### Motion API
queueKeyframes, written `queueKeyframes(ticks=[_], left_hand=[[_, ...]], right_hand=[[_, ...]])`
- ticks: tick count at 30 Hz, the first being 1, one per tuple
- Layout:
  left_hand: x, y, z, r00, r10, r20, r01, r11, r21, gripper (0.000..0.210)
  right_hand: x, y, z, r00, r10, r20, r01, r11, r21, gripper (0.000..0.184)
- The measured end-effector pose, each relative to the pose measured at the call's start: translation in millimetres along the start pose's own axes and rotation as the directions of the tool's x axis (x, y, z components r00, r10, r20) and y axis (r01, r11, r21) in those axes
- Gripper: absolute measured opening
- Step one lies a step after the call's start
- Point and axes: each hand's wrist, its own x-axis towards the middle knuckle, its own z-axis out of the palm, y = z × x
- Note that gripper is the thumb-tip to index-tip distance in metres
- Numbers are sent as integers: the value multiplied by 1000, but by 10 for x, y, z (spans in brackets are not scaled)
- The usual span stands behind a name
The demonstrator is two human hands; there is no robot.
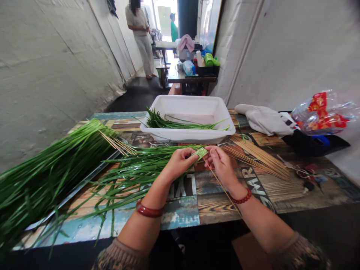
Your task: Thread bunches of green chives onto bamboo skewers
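My left hand point(180, 164) is closed around the pale stem ends of some garlic chives point(200, 152), whose long green leaves trail left across the table. Pinched in my right hand point(221, 165) is a thin bamboo skewer point(222, 185), its tip at the stems and its length slanting down toward the table's front edge. Whether the tip pierces the stems I cannot tell. More loose chives point(135, 165) lie beside my left hand. A large heap of chives point(50, 161) fills the left side, with several skewers point(116, 142) at its right end.
Behind my hands stands a white plastic tub point(187, 137) with some chives inside. To the right lie a bundle of skewers point(261, 157), a white cap point(261, 118), a plastic bag point(320, 112) and keys point(305, 173). A person point(142, 37) stands farther back.
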Motion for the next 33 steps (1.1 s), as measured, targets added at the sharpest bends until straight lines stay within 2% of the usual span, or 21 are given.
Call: queueKeyframes(ticks=[5,7,13,23,29,33], left_hand=[[10,-21,-46,996,12,-89,-9,999,32,29],[5,-15,-49,994,6,-106,-3,1000,26,28],[-9,23,-37,999,27,-32,-28,1000,-14,36],[-25,42,-81,1000,2,29,-1,999,-40,44],[-22,30,-65,998,-24,58,27,998,-52,43],[-12,14,-20,998,-16,67,17,1000,-22,42]], right_hand=[[-8,3,-10,986,39,159,-15,988,-153,35],[-9,4,-3,981,53,186,-13,978,-208,34],[-10,17,-14,978,30,207,24,967,-254,31],[-25,-61,-74,956,-24,291,123,937,-327,29],[-23,-94,-52,962,-81,261,185,896,-403,28],[-34,-88,-15,973,-95,211,177,893,-415,28]])
